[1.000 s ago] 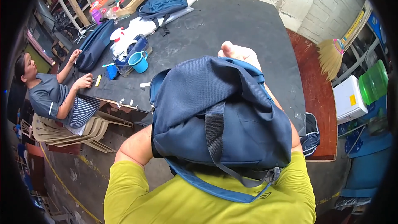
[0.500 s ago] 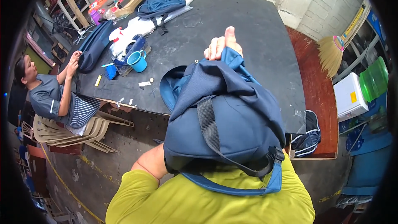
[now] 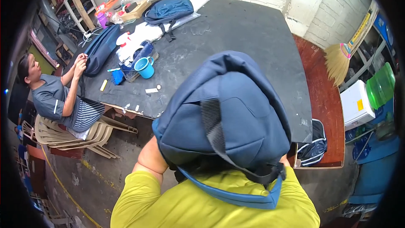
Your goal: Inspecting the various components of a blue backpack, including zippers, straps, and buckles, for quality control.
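Observation:
A navy-blue backpack [image 3: 236, 118] is held up close in front of my chest, its rounded side facing me. A black webbing strap [image 3: 213, 122] runs down it to a buckle at the lower right, and a blue padded strap [image 3: 236, 196] hangs across my yellow-green shirt. My left forearm goes behind the bag's left side, and a bit of my right arm shows at its right edge. Both hands are hidden behind the backpack, so their fingers and grip do not show.
Ahead stands a black table [image 3: 244, 25] with another blue backpack [image 3: 171, 8], a light-blue mug [image 3: 144, 67] and a lighter [image 3: 103, 85]. At the left a seated person [image 3: 63, 93] handles a dark blue bag [image 3: 101, 52]. A broom [image 3: 337, 63] hangs at the right.
The hand that showed beyond the bag's top, gripping its blue edge, has dropped out of sight behind it. The backpack has turned more upright, and its blue flap at the left is hidden.

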The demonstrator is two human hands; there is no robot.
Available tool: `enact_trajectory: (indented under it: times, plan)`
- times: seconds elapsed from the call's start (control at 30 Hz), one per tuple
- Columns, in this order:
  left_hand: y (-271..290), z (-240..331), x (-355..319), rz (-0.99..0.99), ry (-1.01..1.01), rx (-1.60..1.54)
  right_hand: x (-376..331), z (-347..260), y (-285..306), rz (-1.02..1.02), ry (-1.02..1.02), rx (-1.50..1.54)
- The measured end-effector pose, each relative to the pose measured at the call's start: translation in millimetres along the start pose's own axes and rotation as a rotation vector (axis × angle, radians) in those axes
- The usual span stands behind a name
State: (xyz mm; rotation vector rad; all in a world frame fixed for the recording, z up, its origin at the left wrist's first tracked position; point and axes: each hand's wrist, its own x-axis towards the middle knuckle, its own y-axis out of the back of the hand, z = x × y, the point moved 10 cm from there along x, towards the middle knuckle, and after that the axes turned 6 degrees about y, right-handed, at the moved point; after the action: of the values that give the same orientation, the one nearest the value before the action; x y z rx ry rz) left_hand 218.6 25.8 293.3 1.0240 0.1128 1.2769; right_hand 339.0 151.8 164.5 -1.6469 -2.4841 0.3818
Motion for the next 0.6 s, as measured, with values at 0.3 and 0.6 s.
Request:
enact_trajectory:
  times: [0.3, 0.6]
  plan:
    - [-9.6, 11.3, 17.4, -0.031, -0.095, 0.028, -64.4, -48.2, 13.6, -0.365, 0.286, -0.489]
    - [-4.0, 9.3, -17.0, -0.101, -0.184, 0.035, -23.7, -117.6, -37.0, -0.486, 0.325, -0.669]
